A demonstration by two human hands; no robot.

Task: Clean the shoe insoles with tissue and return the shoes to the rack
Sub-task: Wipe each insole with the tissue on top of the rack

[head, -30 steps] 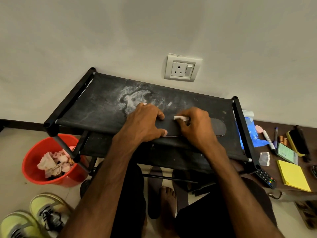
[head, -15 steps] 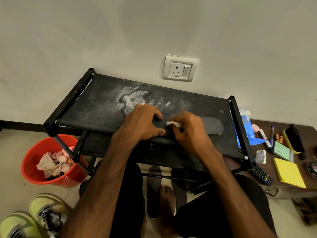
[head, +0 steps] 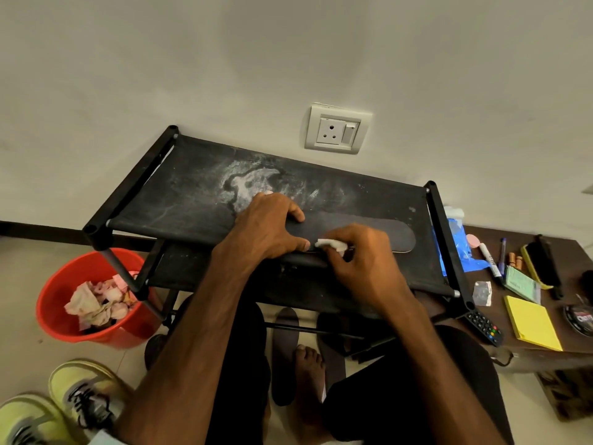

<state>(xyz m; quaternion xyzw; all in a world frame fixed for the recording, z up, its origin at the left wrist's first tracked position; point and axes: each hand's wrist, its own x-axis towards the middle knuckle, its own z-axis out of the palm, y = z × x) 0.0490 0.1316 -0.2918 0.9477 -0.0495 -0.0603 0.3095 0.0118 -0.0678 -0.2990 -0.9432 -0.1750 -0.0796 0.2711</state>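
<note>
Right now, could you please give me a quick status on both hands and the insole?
Left hand holding insole down on rack top. Right hand pinching tissue against insole's near edge. Shoes on floor at left, off the rack.

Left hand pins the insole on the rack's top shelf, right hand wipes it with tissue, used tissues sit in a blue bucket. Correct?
Not quite: the bucket holding the used tissues is red, not blue, per the head view. The rest holds.
</note>
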